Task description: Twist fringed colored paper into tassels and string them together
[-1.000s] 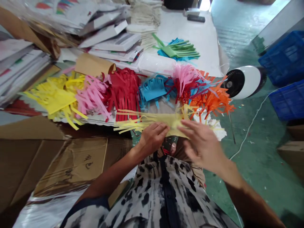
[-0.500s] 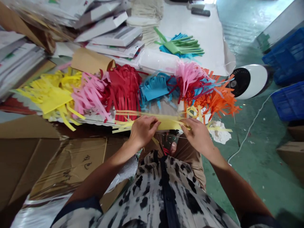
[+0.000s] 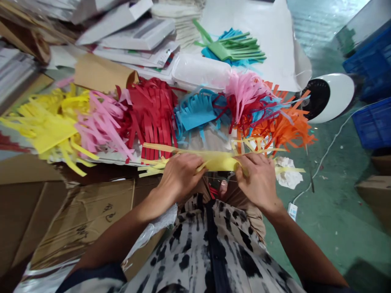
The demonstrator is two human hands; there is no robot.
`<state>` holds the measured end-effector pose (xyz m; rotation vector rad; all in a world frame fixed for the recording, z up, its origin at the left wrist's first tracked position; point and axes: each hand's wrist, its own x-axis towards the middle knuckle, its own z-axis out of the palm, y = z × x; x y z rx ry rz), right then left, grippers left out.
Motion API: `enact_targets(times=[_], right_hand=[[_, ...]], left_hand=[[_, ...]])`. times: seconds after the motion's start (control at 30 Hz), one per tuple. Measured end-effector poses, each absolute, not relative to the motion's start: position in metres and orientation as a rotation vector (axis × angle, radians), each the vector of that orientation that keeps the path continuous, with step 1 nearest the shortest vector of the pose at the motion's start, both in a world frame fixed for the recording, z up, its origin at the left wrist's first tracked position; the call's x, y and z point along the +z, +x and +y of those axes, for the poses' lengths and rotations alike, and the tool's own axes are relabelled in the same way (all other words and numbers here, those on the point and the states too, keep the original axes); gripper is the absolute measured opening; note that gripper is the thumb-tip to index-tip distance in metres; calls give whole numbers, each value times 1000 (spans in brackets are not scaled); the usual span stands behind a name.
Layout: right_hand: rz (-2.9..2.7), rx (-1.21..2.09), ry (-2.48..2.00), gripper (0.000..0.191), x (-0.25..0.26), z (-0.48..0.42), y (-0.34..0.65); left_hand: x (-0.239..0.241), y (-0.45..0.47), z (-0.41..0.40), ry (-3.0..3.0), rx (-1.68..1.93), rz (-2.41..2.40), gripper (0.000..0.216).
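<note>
Stretched between my hands at the table's near edge is a yellow fringed paper tassel point(image 3: 222, 161), its strips sticking out past both hands. My left hand point(image 3: 182, 173) is closed on its left part. With fingers curled, my right hand point(image 3: 257, 179) grips the right part. Beyond it lie a blue fringed piece point(image 3: 200, 112), a red fringed bundle point(image 3: 154, 118) and an orange fringed bundle point(image 3: 290, 126). A pink fringed bundle point(image 3: 244, 91) rests by the orange one. Farther left are another pink bundle point(image 3: 102, 122) and a bright yellow bundle point(image 3: 55, 126).
Stacked white packets point(image 3: 137, 34) and a brown paper roll point(image 3: 102, 73) lie at the back left, near a clear plastic box point(image 3: 201, 71). Green fringed strips point(image 3: 235, 51) sit farther back. A white-and-black rounded device point(image 3: 334, 97) stands right. Cardboard point(image 3: 88, 219) is at lower left; blue crates point(image 3: 372, 122) far right.
Both hands have shifted their grip on the yellow tassel, with the fingers wrapped further around it. Its middle looks more bunched. The view has moved slightly.
</note>
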<state>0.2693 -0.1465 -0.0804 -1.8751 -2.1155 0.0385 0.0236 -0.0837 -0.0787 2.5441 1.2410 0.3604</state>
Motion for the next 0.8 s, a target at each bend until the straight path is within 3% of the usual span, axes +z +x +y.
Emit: enact_targets(times=[0.2,0.5,0.8], right_hand=[[-2123,135,-1814,23,-73,-147,267],[-2030,-16,-1934,23,-84,-143,267],[-1954,75,-1972,14,-86,-138,263]], left_hand=[[-72,29,-90,2586,304,1215,26],[-76,25,-84,2391,333,1391,41],[-75,33,-79,2359,210,1534,37]])
